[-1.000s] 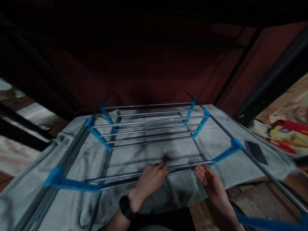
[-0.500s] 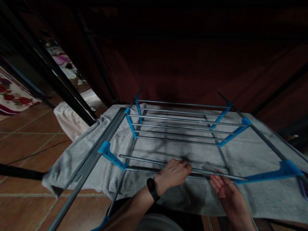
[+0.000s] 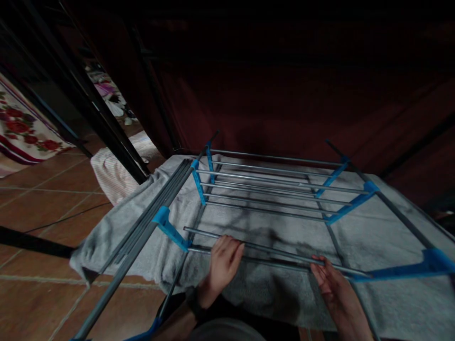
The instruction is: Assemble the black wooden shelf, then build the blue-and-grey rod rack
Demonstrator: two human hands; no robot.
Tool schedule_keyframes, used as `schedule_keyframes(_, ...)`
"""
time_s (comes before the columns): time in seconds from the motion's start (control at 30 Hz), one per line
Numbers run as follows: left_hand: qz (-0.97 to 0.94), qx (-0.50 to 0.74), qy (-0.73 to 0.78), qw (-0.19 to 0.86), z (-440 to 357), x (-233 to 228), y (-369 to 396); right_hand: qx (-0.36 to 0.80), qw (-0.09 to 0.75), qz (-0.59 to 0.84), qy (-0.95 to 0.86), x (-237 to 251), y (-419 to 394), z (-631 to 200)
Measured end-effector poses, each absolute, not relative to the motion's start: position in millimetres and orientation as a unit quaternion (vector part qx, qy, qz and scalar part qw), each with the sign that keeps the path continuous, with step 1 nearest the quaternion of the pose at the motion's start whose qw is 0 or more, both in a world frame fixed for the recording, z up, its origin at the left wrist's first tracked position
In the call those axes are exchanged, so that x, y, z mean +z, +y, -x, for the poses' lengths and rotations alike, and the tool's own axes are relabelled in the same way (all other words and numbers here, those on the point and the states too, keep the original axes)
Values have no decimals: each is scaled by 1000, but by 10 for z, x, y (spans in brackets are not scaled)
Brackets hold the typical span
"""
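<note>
Dim room, red-brown tiled floor (image 3: pixel 42 208), dark red wall behind.

Drying rack (image 3: pixel 270 189): grey metal rods with blue plastic joints, standing centre and right of the scene. A grey towel (image 3: pixel 373 237) lies spread beneath the rods, reaching from the near left corner to the far right edge; whether it rests on a lower tier or on the floor I cannot tell.

Left hand (image 3: pixel 222 263): palm down, fingers curled over the nearest pair of rods (image 3: pixel 273 253) at their left part, just right of the near left blue joint (image 3: pixel 170 229). Grip closed around the rod (the thumb is hidden underneath, so how firm the hold is cannot be judged). A dark band shows at the wrist, mostly in shadow.

Right hand (image 3: pixel 329 282): further right on the same near rods, fingertips touching the rod, palm turned partly up. Grip loose and half open, fingers resting against the metal rather than wrapped round it.

The two hands sit well apart along the rod.

Far left: a striped pale cloth (image 3: pixel 113 173) on the floor beside a dark upright frame (image 3: pixel 88 113); beyond it a flowered fabric (image 3: pixel 24 132).
</note>
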State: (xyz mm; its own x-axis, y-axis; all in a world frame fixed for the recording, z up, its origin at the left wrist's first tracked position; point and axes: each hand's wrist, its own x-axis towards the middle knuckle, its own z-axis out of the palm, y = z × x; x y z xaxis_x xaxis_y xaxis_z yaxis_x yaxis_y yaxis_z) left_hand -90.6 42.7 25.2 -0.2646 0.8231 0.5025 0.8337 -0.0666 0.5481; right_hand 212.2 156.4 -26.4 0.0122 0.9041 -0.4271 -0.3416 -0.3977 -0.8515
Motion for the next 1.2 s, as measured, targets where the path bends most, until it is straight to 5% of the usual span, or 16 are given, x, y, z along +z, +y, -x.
schedule_keyframes(0.33, 145, -553, -820, 25, 1575, -376, -230, 652, 468, 543, -245, -262, 1580, -2127)
schedule_keyframes(0.83, 125, -687, -715, -20, 2014, -247, 387, 663, 430, 545, -280, -343, 1607, -2104)
schedule_keyframes(1.2, 138, -664, -735, -32, 2025, -166, 360, 689, 470, 503, -227, -365, 1583, -2010)
